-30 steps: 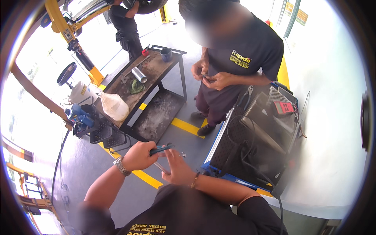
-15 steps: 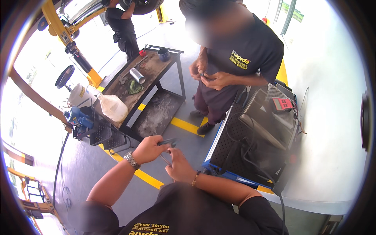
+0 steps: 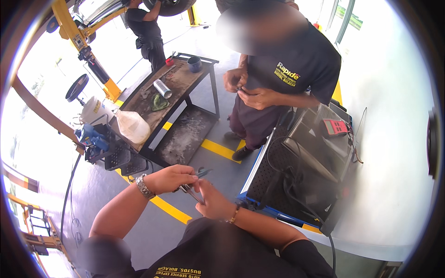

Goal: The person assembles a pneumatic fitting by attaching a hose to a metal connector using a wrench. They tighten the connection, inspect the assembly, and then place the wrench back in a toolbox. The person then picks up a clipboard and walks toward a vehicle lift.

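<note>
Over the floor in front of my chest, my left hand point(image 3: 170, 180) is closed around a plier-like hand tool point(image 3: 204, 173). Its grey-green jaws stick out past my thumb, and my fingers cover much of the rest. My right hand point(image 3: 214, 202) is also closed, its fingertips meeting those of the left. A thin shiny metal rod point(image 3: 191, 192) runs from below my left fingers into my right hand. Whether rod and jaws are one tool cannot be made out.
A worker point(image 3: 287, 65) facing me pinches something small and dark. Left of them stands a metal cart point(image 3: 185, 134) bearing a spray can point(image 3: 162, 89), white jug point(image 3: 131, 126) and dark cup point(image 3: 194, 64). To my right, a bench point(image 3: 264, 185) holds a red meter point(image 3: 334, 127) and cables.
My left hand has shifted slightly left and down and turned. More of the metal rod shows between my hands. The facing worker has moved slightly right.
</note>
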`<state>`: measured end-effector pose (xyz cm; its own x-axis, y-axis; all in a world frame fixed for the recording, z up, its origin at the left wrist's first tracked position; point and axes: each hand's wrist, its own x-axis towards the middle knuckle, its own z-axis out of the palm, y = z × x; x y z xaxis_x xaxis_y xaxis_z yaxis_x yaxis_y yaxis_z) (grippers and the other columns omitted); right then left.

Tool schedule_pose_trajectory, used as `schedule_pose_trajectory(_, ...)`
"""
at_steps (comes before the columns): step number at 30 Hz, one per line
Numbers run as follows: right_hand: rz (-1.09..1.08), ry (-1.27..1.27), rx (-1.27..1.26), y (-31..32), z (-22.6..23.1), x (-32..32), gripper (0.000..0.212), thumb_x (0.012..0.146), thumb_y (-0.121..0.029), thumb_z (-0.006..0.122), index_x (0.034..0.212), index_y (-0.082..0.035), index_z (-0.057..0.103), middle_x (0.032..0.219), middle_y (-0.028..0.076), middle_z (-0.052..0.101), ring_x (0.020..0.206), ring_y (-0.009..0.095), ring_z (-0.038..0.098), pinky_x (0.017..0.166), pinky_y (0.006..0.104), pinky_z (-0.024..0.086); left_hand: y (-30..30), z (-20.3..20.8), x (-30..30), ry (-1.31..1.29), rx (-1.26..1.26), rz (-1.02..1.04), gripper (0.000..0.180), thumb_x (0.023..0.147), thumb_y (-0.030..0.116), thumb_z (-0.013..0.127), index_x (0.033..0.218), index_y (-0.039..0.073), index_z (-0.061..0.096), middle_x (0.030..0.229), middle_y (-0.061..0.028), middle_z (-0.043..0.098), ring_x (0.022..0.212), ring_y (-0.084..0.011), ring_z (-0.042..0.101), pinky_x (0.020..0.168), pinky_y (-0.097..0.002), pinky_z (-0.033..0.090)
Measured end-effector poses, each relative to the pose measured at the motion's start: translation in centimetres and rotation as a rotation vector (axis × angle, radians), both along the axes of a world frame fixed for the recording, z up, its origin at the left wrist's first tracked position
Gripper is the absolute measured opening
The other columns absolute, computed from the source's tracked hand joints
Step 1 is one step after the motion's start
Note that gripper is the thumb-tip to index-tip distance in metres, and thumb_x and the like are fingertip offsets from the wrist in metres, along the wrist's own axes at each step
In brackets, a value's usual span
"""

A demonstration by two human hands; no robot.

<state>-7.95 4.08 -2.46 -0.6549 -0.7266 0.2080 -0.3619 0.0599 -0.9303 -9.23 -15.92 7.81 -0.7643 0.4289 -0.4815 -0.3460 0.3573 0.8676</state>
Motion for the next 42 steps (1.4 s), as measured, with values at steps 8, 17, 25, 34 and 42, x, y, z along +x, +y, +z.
schedule_pose_trajectory(8,0.262,-0.499,-0.164,1.7,1.3,-2.1,0.053,0.080,-0.003,0.061,0.129,-0.001,0.043,0.117,0.014,0.048,0.112,0.026,0.050,0.101,0.0377,0.038,1.1,0.5,0.3,-0.072,0.361,0.300,0.036,0.103,0.021,0.040,0.102,-0.006,0.064,0.092,-0.0137,0.068,0.085,-0.0228,0.064,0.081,-0.0356,0.050)
schedule_pose_trajectory(17,0.165,-0.516,-0.121,5.7,2.1,1.6,0.040,0.096,-0.014,0.058,0.132,-0.002,0.043,0.117,0.010,0.053,0.115,0.020,0.050,0.101,0.0345,0.039,6.1,-0.4,2.3,-0.273,0.595,0.470,0.040,0.103,0.023,0.038,0.105,-0.008,0.063,0.089,-0.0168,0.068,0.083,-0.0242,0.066,0.075,-0.0364,0.052)
schedule_pose_trajectory(25,0.184,-0.427,-0.031,6.4,4.3,1.7,0.039,0.097,-0.015,0.057,0.131,-0.002,0.043,0.128,0.014,0.047,0.122,0.027,0.046,0.107,0.0378,0.033,6.3,-0.3,2.9,0.009,0.418,0.267,0.036,0.102,0.022,0.037,0.105,-0.007,0.059,0.088,-0.0123,0.063,0.084,-0.0192,0.062,0.080,-0.0325,0.049)
schedule_pose_trajectory(34,0.328,-0.652,-0.061,6.7,2.3,1.4,0.055,0.092,-0.002,0.059,0.143,-0.003,0.037,0.139,0.009,0.044,0.131,0.020,0.039,0.111,0.0362,0.030,7.1,1.3,3.2,-0.272,0.520,0.413,0.033,0.102,0.018,0.040,0.106,-0.009,0.059,0.090,-0.0137,0.064,0.086,-0.0197,0.062,0.084,-0.0342,0.049)
schedule_pose_trajectory(42,0.433,-0.986,-0.080,6.1,3.4,1.0,0.067,0.085,-0.001,0.060,0.146,-0.003,0.031,0.145,0.012,0.031,0.137,0.024,0.031,0.114,0.0378,0.028,6.1,1.2,3.8,-0.376,0.549,0.469,0.032,0.101,0.017,0.040,0.108,-0.010,0.057,0.089,-0.0159,0.064,0.081,-0.0223,0.063,0.078,-0.0352,0.051)
